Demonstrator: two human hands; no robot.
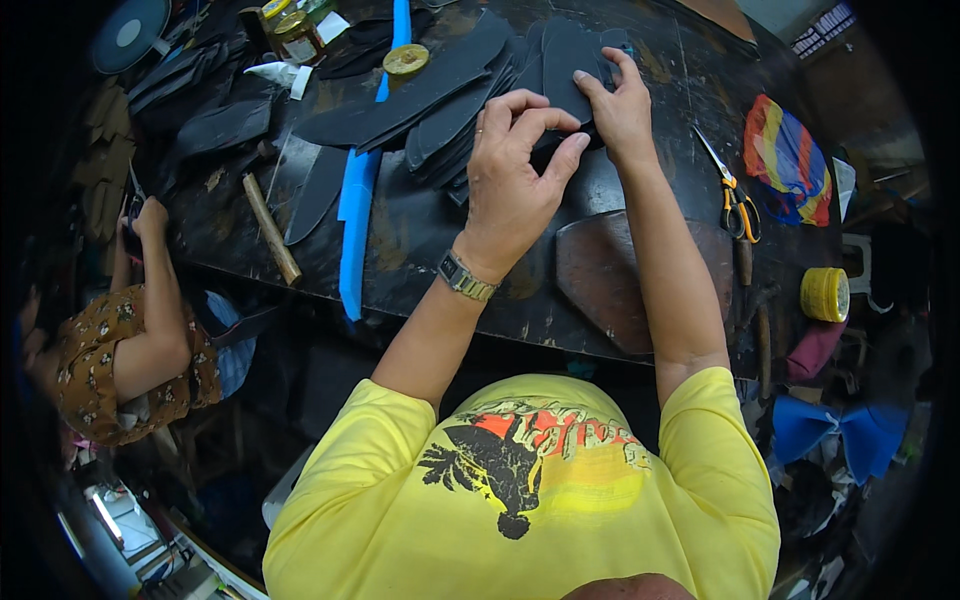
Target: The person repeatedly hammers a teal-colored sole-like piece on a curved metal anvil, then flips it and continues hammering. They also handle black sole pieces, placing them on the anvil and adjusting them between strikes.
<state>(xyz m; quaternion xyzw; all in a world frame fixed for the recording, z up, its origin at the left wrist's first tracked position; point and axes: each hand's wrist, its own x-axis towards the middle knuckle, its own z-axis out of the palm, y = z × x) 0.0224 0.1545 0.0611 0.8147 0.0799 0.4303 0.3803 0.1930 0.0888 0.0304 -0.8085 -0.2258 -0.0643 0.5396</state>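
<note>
Stacks of thin black shoe-sole pieces (440, 75) lie fanned and overlapping at the far middle of the table. My left hand (518, 165), with a metal watch on the wrist, is bent over the pile. Its index finger and thumb come together at the lower end of one upper sole piece (566, 75). On that piece's right side is my right hand (622, 105), its thumb at the edge and its index finger stretched apart. The other fingers of the right hand are mostly hidden.
A blue strip (360, 200) and wooden stick (270, 228) lie left; orange-handled scissors (738, 200), a brown board (600, 262) and yellow tub (824, 294) are right. Jars (297, 38) stand far left. A person (140, 350) holding scissors sits at left.
</note>
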